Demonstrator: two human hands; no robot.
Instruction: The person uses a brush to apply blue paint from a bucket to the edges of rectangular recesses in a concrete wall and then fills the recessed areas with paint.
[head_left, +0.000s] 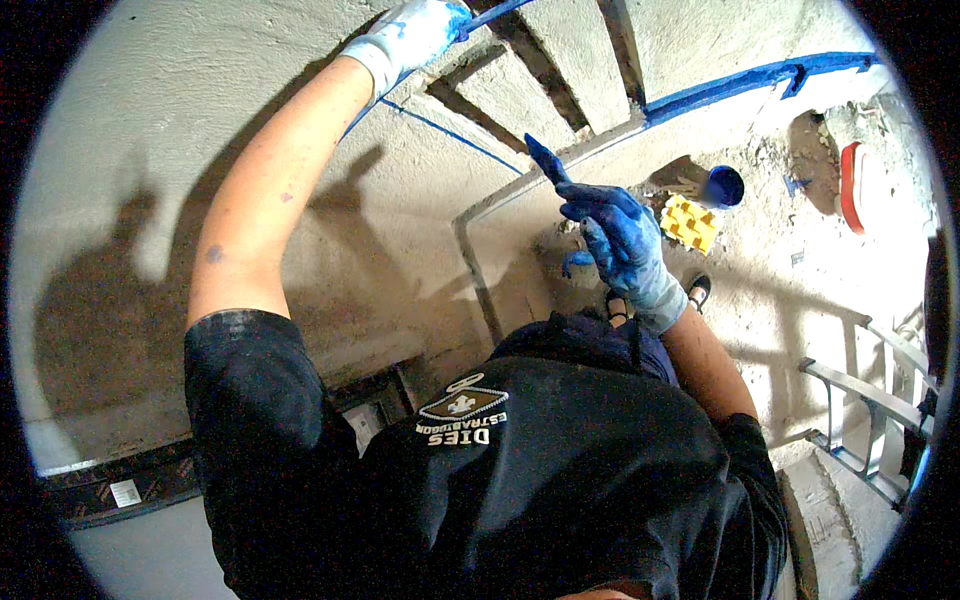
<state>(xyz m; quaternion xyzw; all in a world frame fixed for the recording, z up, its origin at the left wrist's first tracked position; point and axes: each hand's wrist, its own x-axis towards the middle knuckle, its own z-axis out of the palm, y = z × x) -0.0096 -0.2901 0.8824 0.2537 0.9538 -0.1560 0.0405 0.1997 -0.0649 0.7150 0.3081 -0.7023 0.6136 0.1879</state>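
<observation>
My left hand (412, 37), in a white glove with blue-stained fingertips, is at the top edge against a rough plastered wall (105, 112). Its fingers meet a narrow blue strip (499, 13). Whether they grip the strip or only touch it is hard to tell. My right hand (622, 240) wears a glove heavily coated in blue and is raised before my waist. From its bent fingers juts a short blue-coated tool (546, 157), whose kind is unclear. A thin blue line (450, 135) crosses the wall between the hands, near several dark cut grooves (544, 67).
A broad blue band (750, 84) runs along the wall's base. On the dusty floor are a blue bucket (725, 187), a yellow studded piece (690, 223), rubble (817, 135) and a red-rimmed white object (855, 187). A metal ladder (862, 390) is at right, a dark ledge (120, 487) at lower left.
</observation>
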